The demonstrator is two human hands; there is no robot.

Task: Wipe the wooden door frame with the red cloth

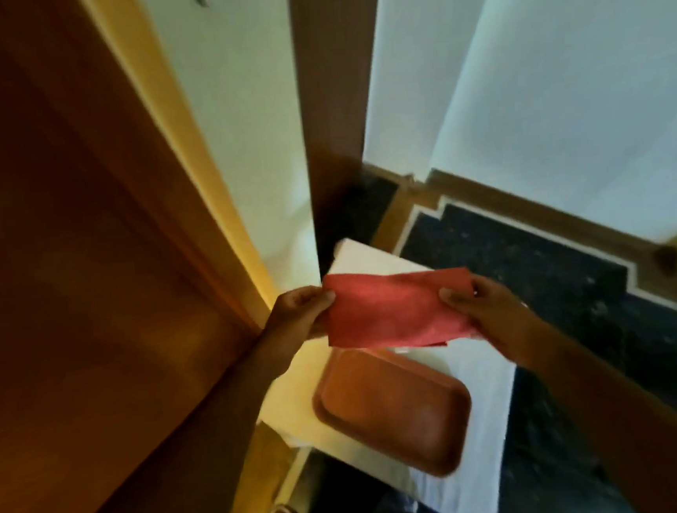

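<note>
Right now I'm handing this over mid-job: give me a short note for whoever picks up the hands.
Left hand pinches the left edge of the red cloth; right hand pinches its right edge.
The cloth is held folded in the air, clear of the wood.
The dark door frame stands upright just behind it.
A brown tray lies below.
Done: cloth in hand. Left: all the wiping, as far as this view shows.

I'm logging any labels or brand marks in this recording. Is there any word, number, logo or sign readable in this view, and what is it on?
None: no readable text shows anywhere in this view.
The red cloth, held between the left hand and the right hand, is plain.
The brown tray, the wooden door frame and the walls show no print.
The picture is blurred, so small marks could be missed.
</note>
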